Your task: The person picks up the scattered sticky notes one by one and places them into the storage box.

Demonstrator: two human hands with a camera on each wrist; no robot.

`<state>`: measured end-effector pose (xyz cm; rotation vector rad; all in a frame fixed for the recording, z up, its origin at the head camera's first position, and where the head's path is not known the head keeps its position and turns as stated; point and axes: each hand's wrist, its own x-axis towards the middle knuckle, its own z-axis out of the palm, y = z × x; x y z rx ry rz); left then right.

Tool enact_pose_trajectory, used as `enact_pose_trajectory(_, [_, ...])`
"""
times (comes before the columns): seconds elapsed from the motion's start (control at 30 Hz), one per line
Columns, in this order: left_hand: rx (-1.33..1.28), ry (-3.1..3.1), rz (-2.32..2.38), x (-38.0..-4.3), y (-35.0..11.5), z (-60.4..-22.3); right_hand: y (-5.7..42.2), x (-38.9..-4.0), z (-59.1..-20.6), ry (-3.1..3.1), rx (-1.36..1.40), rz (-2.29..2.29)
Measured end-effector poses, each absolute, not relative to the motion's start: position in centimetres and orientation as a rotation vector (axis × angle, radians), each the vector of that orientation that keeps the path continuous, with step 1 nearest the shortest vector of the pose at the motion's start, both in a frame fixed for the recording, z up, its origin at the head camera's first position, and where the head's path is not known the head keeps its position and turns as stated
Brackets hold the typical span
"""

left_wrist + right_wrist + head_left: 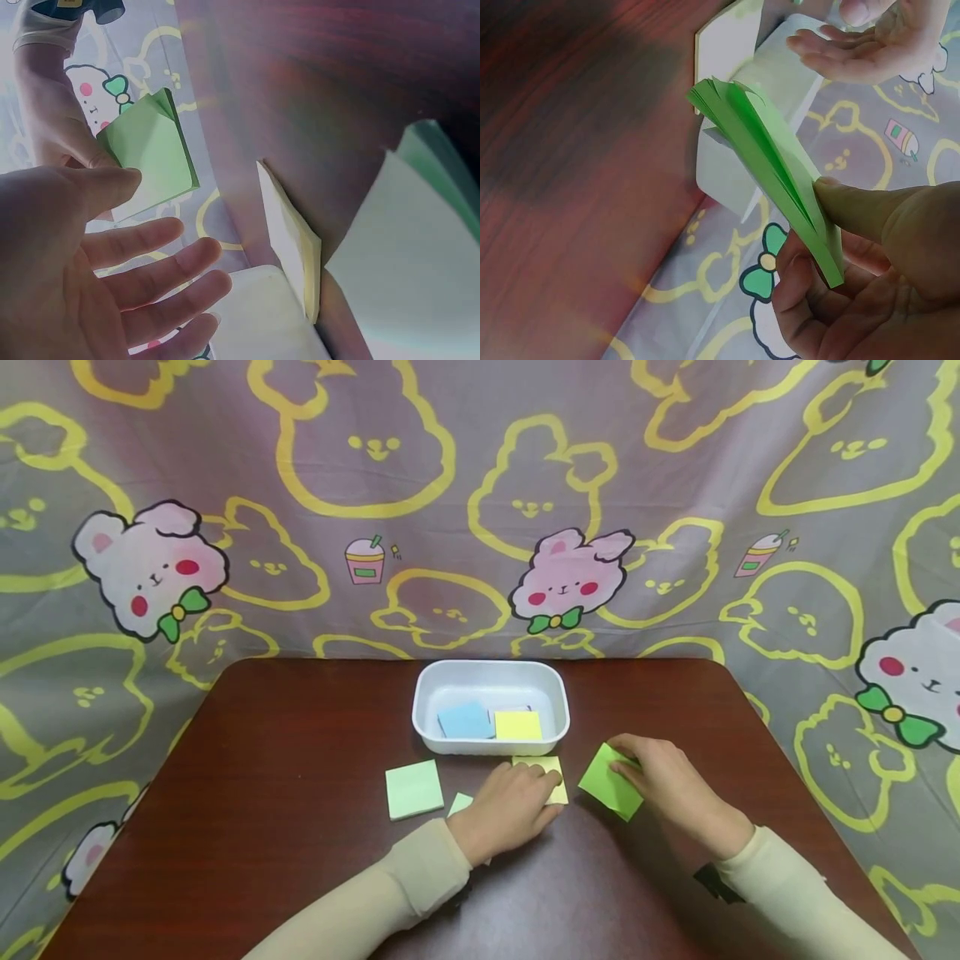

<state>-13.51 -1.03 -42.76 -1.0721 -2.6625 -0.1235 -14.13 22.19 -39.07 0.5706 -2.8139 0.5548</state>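
My right hand [678,781] pinches a bright green sticky note pad [609,783] between thumb and fingers, to the right of the white tray. In the right wrist view the green pad's [772,172] sheets fan apart at the far end. My left hand [510,806] hovers over a pale yellow sticky note pad [561,789] by the tray's front edge. The left wrist view shows that left hand [135,270] with relaxed, spread fingers and nothing in its grasp. A pale green pad [460,803] is partly hidden behind the left wrist.
The white tray [491,748] stands at the table's back, holding a blue pad [465,720] and a yellow pad [517,725]. Another light green pad [414,790] lies front left of it. A patterned curtain [442,552] hangs behind the brown table [285,793].
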Motion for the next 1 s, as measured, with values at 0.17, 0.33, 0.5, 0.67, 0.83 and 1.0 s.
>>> enact_pose_trajectory(0.17, [-1.076,-2.659,-0.128,-13.7,-0.8,-42.3,22.3,-14.2,-38.8,-2.816,0.571,0.550])
enact_pose_trajectory(0.33, [-1.083,-2.655,-0.166,-14.0,-0.7,-41.7,22.4,-14.4,-38.4,-2.815,0.571,0.547])
enact_pose_trajectory(0.5, [-1.095,-2.637,-0.209,-14.3,-0.6,-41.1,22.4,-14.6,-38.0,-2.812,0.572,0.553])
enact_pose_trajectory(0.67, [-1.099,-2.624,-0.206,-14.5,-0.5,-40.9,22.4,-14.7,-37.8,-2.817,0.571,0.545])
enact_pose_trajectory(0.83, [-1.099,-2.640,-0.196,-14.6,-0.5,-40.7,22.5,-14.9,-37.6,-2.813,0.567,0.539])
enact_pose_trajectory(1.0, [-1.089,-2.663,-0.186,-14.7,-0.5,-40.5,22.4,-15.2,-37.5,-2.802,0.589,0.532])
